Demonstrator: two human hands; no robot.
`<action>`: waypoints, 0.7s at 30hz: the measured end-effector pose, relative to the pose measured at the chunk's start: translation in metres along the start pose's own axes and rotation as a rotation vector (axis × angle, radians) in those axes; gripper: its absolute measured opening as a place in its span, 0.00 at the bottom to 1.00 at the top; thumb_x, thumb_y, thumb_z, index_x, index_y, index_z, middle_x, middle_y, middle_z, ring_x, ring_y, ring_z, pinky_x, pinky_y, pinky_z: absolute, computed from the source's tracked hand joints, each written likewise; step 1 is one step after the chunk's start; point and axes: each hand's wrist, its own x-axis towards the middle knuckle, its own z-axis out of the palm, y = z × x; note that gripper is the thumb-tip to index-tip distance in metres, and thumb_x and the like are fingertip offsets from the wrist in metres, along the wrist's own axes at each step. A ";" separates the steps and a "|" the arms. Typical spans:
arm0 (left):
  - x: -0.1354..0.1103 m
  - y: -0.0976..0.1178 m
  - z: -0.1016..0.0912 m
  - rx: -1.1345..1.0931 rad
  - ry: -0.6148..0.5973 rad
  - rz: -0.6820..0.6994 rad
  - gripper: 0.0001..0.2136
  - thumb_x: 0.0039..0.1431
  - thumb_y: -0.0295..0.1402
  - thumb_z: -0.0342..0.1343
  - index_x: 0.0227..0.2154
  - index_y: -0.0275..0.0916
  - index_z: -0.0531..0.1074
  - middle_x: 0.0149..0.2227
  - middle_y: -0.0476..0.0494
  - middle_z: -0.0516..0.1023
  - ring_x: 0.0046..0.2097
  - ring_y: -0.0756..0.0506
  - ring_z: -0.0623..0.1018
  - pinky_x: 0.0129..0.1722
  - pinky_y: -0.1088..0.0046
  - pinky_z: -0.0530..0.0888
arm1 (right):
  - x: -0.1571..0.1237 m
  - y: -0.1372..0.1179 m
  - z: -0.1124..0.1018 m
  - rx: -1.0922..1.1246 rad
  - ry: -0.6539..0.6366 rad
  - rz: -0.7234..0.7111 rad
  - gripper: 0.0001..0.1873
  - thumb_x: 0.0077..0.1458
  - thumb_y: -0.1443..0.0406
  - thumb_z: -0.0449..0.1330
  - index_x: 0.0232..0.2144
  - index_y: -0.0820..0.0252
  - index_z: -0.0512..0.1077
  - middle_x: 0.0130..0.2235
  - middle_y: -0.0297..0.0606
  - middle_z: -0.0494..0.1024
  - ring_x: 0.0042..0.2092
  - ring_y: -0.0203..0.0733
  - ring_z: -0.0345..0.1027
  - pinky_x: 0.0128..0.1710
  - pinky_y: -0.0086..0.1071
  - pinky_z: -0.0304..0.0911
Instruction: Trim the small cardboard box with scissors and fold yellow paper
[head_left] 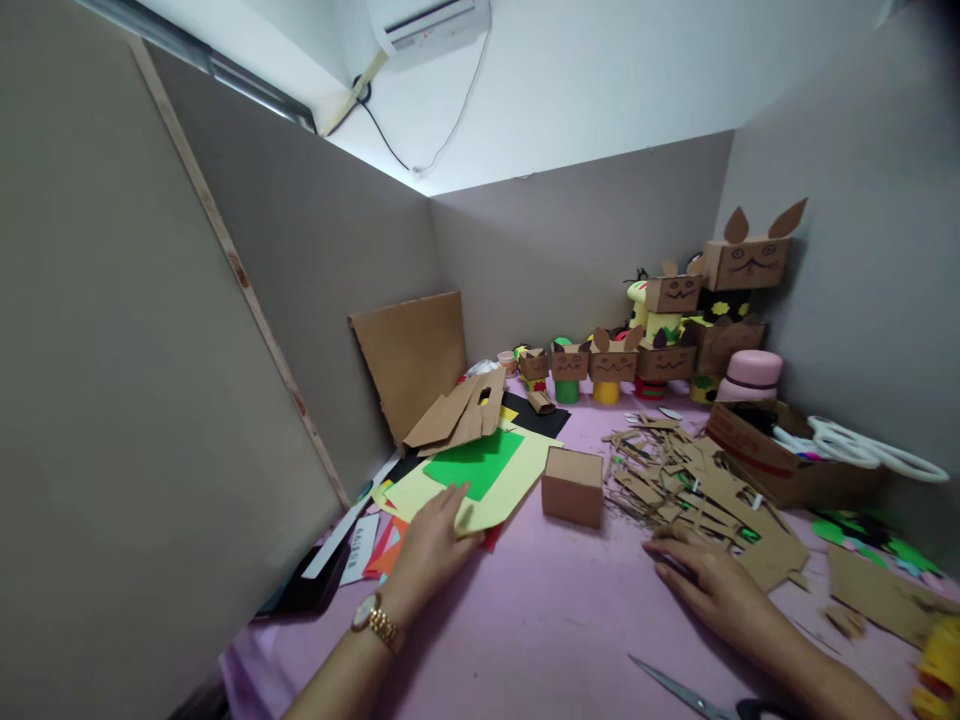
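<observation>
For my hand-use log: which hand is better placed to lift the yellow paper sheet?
Probably left: the left hand rests on the yellow paper sheet; the right hand lies apart, beside the brown cardboard scraps.

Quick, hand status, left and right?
Left hand: open, flat on the yellow paper, holding nothing.
Right hand: open, palm down beside the cardboard scraps.

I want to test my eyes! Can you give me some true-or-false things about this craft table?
The left hand rests on yellow paper. True.
The right hand holds the scissors. False: they lie on the table, untouched.
A watch is on the left wrist. True.
The box stands on green paper. False: it stands on the table beside the papers.
</observation>
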 end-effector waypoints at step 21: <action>0.068 -0.025 -0.029 -0.176 -0.068 -0.046 0.12 0.60 0.39 0.53 0.39 0.34 0.71 0.37 0.47 0.76 0.35 0.48 0.76 0.34 0.67 0.74 | 0.002 -0.001 -0.004 0.104 0.067 0.103 0.18 0.54 0.57 0.53 0.40 0.57 0.77 0.42 0.45 0.78 0.45 0.52 0.70 0.47 0.43 0.64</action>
